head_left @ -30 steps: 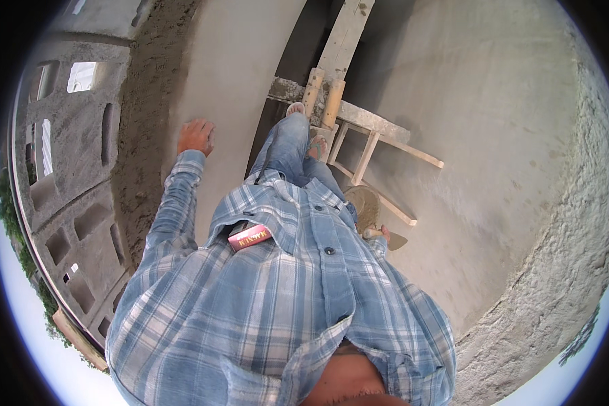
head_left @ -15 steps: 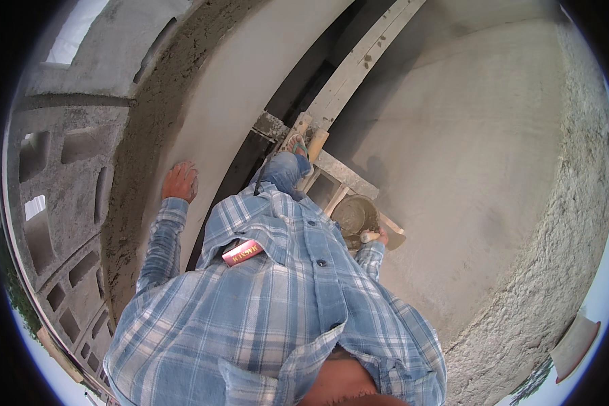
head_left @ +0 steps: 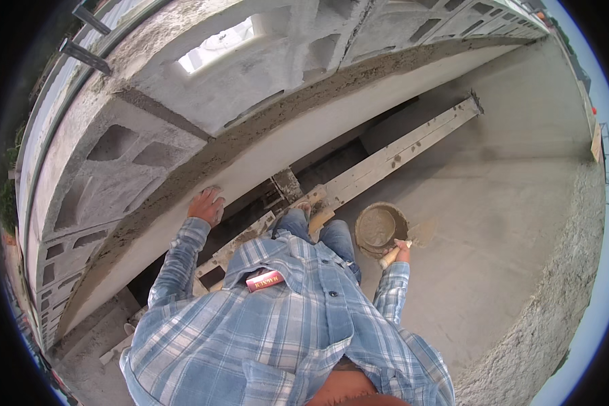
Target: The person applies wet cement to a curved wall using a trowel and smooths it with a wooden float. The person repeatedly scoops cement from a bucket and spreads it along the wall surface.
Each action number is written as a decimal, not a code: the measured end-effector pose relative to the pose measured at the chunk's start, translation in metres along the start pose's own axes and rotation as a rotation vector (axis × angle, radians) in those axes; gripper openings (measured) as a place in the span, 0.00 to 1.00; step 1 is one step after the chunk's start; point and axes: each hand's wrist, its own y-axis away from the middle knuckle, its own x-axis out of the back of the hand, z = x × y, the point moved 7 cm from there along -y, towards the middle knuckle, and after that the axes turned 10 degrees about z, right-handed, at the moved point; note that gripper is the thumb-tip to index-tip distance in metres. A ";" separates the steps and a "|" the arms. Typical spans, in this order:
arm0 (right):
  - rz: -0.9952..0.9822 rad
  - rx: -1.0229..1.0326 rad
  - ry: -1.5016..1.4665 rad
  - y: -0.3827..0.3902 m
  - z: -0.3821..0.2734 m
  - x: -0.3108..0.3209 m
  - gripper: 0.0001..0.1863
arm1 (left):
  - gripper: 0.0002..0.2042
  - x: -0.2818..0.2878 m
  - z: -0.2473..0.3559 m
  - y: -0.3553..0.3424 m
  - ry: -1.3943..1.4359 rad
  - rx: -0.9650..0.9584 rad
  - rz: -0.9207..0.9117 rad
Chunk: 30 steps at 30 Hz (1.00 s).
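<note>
- the fingers (head_left: 404,245) of the right hand (head_left: 402,255) are wrapped round the pale handle of a trowel (head_left: 388,258); its blade cannot be clearly made out.
- the left hand (head_left: 206,206), its fingers loosely bent, appears to be rested on a smooth pale strip (head_left: 284,149) of wall; nothing is seen to be grasped by it.
- just beside the trowel, a bucket (head_left: 402,220) is seen, with wet mortar (head_left: 377,227) held in it, so the supply is judged not used up.
- the pale strip and the broad grey surface (head_left: 487,203) to the right are smoothed over; these stretches are judged largely done.
- along the strip, a brown mortar band (head_left: 250,135) is left rough and is judged unfinished.
- past the band, hollow blocks (head_left: 237,81) are left bare, holes exposed; whether they are to be coated cannot be told.
- at the far right, a coarse edge (head_left: 555,291) is left unsmoothed.
</note>
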 end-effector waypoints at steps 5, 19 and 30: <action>-0.373 0.150 0.639 -0.041 -0.063 -0.080 0.13 | 0.10 0.022 0.029 -0.033 0.144 0.490 0.455; -1.114 0.304 1.864 -0.017 0.091 -0.403 0.13 | 0.21 -0.049 0.026 -0.043 -0.104 0.785 0.776; -1.331 0.256 2.288 -0.007 0.134 -0.416 0.13 | 0.19 -0.045 0.025 -0.038 -0.231 0.758 0.802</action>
